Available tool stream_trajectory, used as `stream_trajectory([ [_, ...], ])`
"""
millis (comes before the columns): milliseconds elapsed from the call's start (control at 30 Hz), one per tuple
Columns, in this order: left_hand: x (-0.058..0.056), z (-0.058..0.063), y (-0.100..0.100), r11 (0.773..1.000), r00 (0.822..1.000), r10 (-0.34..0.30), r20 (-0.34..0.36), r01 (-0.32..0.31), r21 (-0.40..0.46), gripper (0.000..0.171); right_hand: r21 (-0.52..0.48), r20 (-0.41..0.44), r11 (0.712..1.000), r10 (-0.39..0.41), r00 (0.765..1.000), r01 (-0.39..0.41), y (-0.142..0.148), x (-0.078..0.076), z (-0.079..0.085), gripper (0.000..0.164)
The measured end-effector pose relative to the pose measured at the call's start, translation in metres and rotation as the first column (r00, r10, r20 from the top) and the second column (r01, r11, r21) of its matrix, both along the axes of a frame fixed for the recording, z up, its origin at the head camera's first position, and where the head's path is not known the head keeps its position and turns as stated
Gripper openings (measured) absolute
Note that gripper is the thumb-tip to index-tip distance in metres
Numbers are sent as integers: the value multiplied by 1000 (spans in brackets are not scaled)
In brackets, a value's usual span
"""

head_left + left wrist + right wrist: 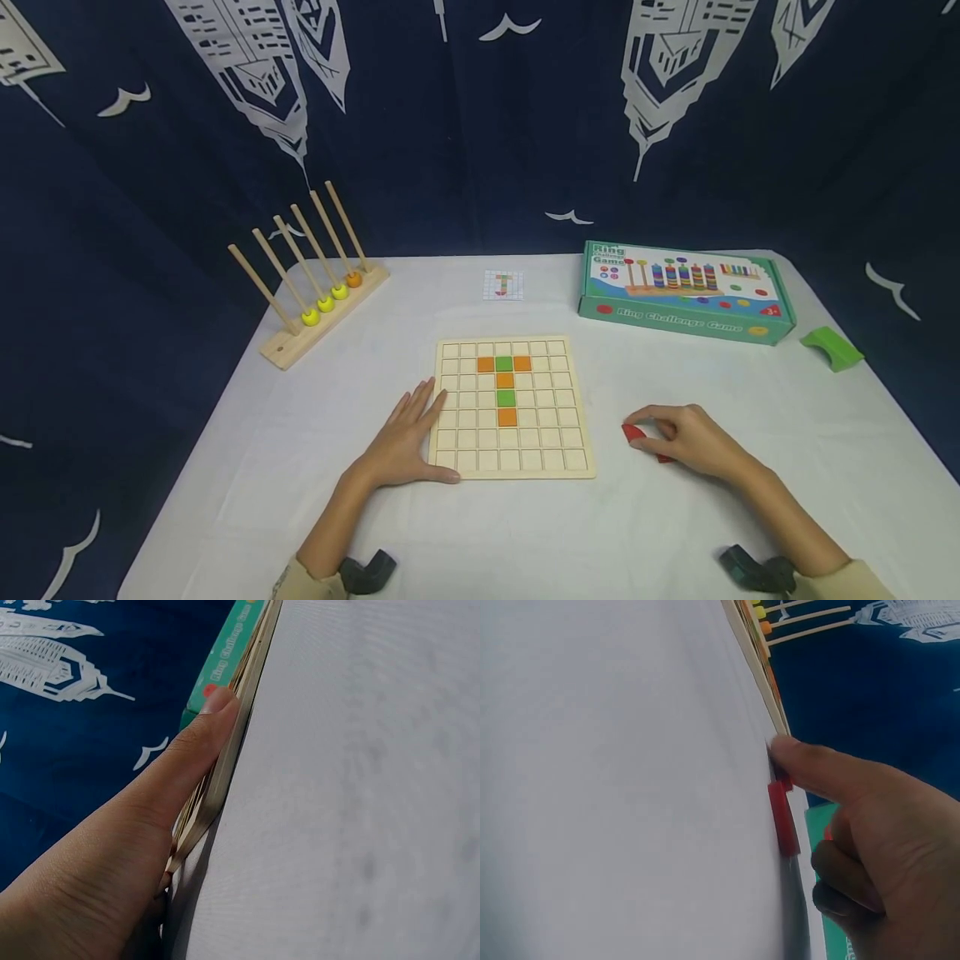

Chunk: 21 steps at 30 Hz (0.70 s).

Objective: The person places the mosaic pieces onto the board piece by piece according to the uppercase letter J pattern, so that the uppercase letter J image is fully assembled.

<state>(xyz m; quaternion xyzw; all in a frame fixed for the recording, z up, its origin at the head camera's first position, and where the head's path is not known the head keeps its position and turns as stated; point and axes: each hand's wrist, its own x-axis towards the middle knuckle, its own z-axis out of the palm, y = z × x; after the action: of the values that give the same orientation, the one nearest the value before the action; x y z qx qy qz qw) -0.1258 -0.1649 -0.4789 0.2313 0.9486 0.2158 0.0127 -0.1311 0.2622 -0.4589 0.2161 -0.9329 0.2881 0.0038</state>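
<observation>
A square wooden grid board lies flat on the table. Orange and green square tiles form a T on it. My left hand rests along the board's left edge, fingers spread and thumb at the front corner; the left wrist view shows that thumb against the board's edge. Right of the board, my right hand pinches a red piece between thumb and fingers, close to the tabletop. A second red piece lies partly hidden below that hand and shows as a red block in the right wrist view.
A small pattern card lies behind the board. Back right stands a green Ring Challenge Game box, with a green arch block beside it. Back left is a wooden peg rack with yellow and orange beads.
</observation>
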Motion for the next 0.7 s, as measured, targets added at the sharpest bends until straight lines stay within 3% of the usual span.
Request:
stream_trajectory([
  [233,0,2,1,1000,1000,7,13,-7,-11,125,-7,-119,992,-124,985,124,-11,-14,0,26],
  [400,1,1,2,1000,1000,10,20,-10,-8,125,32,-87,988,-146,985,149,-15,-21,-2,26],
  [533,0,1,1,1000,1000,8,27,-8,-16,125,41,-53,991,-128,990,130,-18,-23,0,30],
  [700,0,0,0,1000,1000,1,18,-1,-11,125,41,-8,998,-42,999,42,-19,-24,1,33],
])
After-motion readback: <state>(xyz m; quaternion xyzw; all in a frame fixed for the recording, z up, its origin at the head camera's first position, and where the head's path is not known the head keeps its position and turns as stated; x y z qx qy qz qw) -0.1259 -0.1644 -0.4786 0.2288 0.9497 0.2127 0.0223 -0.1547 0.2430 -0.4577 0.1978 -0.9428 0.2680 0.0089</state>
